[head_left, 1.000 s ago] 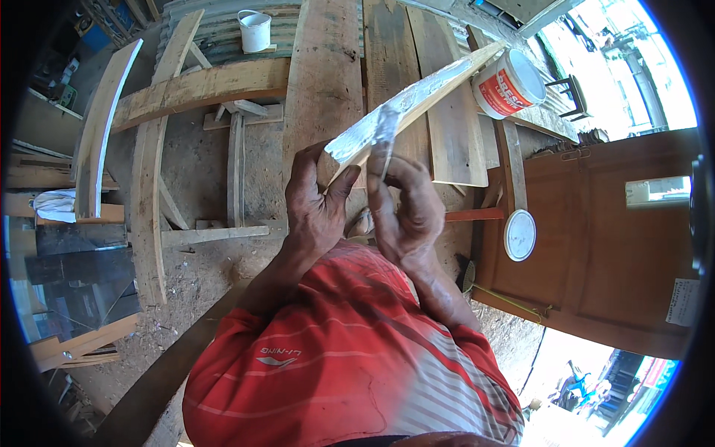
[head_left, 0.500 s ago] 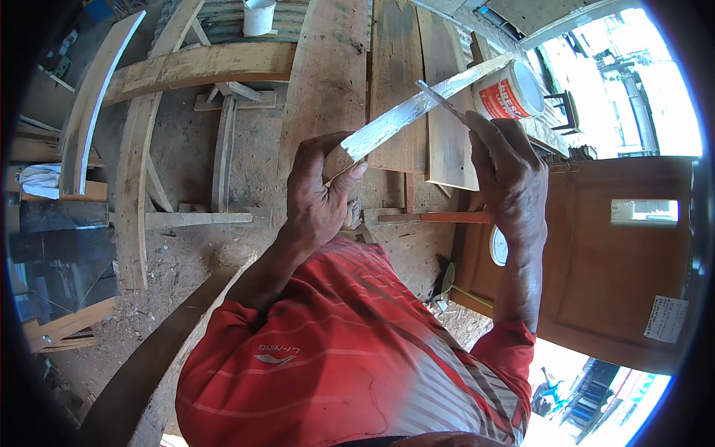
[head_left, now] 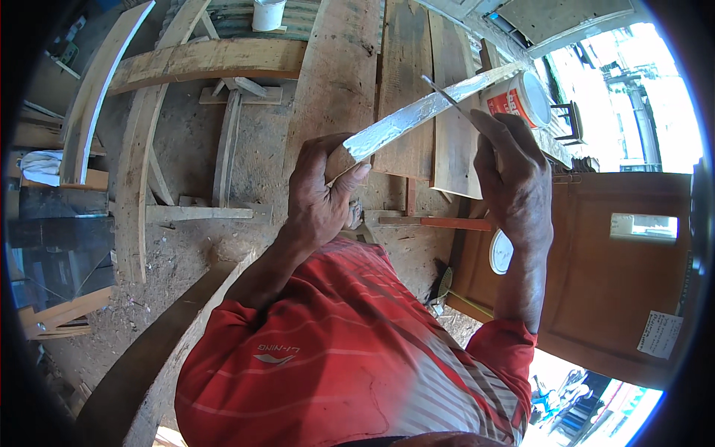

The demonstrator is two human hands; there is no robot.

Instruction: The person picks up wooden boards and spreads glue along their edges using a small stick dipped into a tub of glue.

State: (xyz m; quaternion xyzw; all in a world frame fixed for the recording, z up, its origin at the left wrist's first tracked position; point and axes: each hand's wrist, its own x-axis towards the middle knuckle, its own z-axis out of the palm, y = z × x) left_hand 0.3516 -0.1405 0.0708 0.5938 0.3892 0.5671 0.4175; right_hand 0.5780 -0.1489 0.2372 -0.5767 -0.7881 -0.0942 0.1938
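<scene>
My left hand (head_left: 316, 197) is closed round the near end of a long narrow wooden board (head_left: 410, 123). Wet-looking white paste coats the upturned edge of this board, which slants away to the far right. In my right hand (head_left: 515, 175) is a putty knife (head_left: 449, 97), its thin blade seen nearly edge-on. The blade crosses over the coated edge, near its middle; whether it touches the paste, I cannot tell. Just past my right hand, by the board's far end, stands a white tub (head_left: 521, 97) with a red label. My right fingers hide the knife's handle.
Wide wooden planks (head_left: 335, 82) lie side by side ahead. Wooden trestles and a crossbeam (head_left: 216, 63) stand to the left, with a white-edged board (head_left: 104, 89) and a small white bucket (head_left: 269, 15) beyond. A brown panelled door (head_left: 573, 261) is at my right.
The view has shifted slightly. My right hand and the knife have moved a little to the right along the board, while my left hand keeps its hold.
</scene>
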